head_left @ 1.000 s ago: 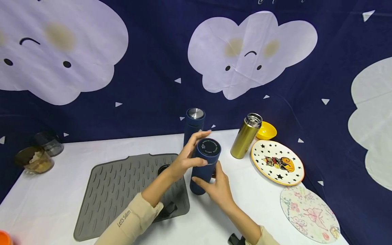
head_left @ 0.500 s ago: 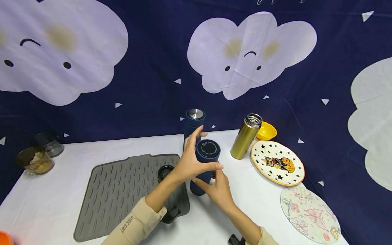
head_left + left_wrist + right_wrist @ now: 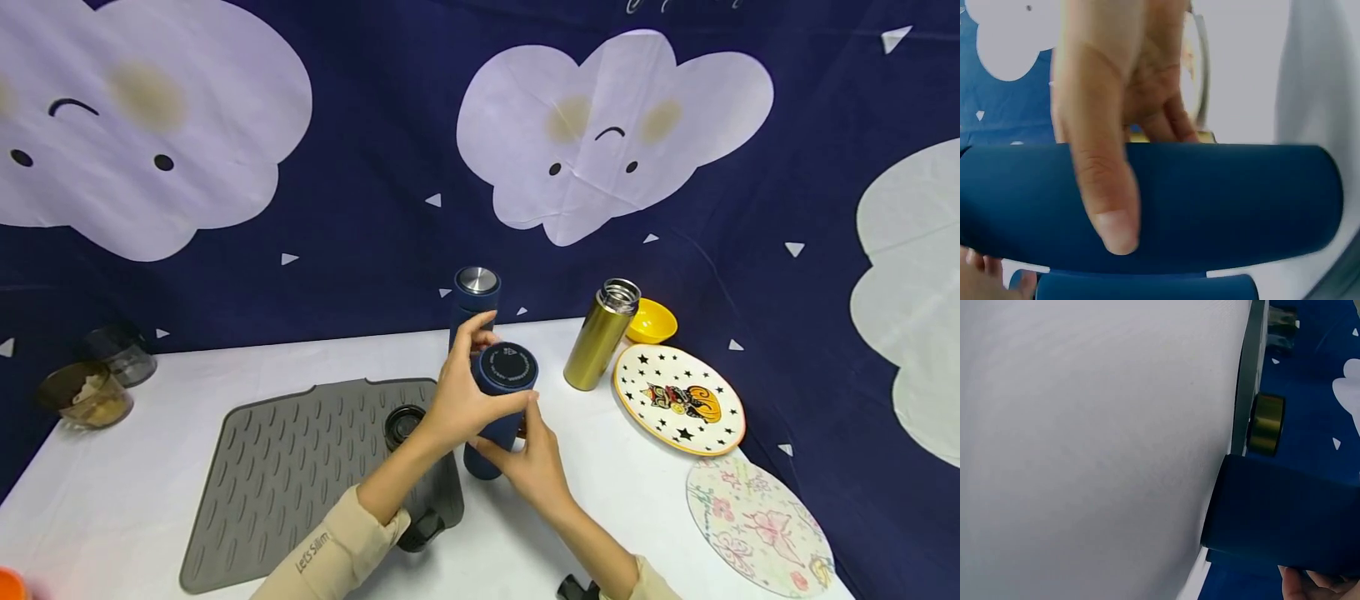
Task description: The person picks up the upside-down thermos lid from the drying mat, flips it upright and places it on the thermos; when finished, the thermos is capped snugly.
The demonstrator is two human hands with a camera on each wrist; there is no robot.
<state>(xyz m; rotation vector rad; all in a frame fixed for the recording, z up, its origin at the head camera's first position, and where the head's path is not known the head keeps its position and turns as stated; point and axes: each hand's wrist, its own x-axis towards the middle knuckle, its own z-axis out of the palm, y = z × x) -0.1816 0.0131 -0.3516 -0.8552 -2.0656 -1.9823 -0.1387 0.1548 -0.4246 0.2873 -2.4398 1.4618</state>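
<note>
A dark blue flask (image 3: 491, 429) stands tilted on the white table (image 3: 637, 492), its cap (image 3: 507, 367) facing me. My left hand (image 3: 471, 385) grips the cap end, thumb across the front and fingers behind. In the left wrist view the thumb (image 3: 1104, 194) lies across the blue flask (image 3: 1229, 200). My right hand (image 3: 525, 454) holds the lower body from the near side. In the right wrist view the flask's base (image 3: 1272, 512) sits on the table (image 3: 1085, 425), with a fingertip (image 3: 1310, 589) under it.
A second blue flask (image 3: 476, 292) with a silver top stands just behind. Right of it are an uncapped gold flask (image 3: 600, 337), a yellow bowl (image 3: 654, 319), a star plate (image 3: 678, 396) and a floral plate (image 3: 757, 525). A grey mat (image 3: 300, 467) with a black lid (image 3: 403, 421) lies to the left, with glass jars (image 3: 82, 392) beyond.
My left hand has wrapped further round the cap, its thumb swinging to the front, and the print on the cap has turned. My right hand has stayed on the body.
</note>
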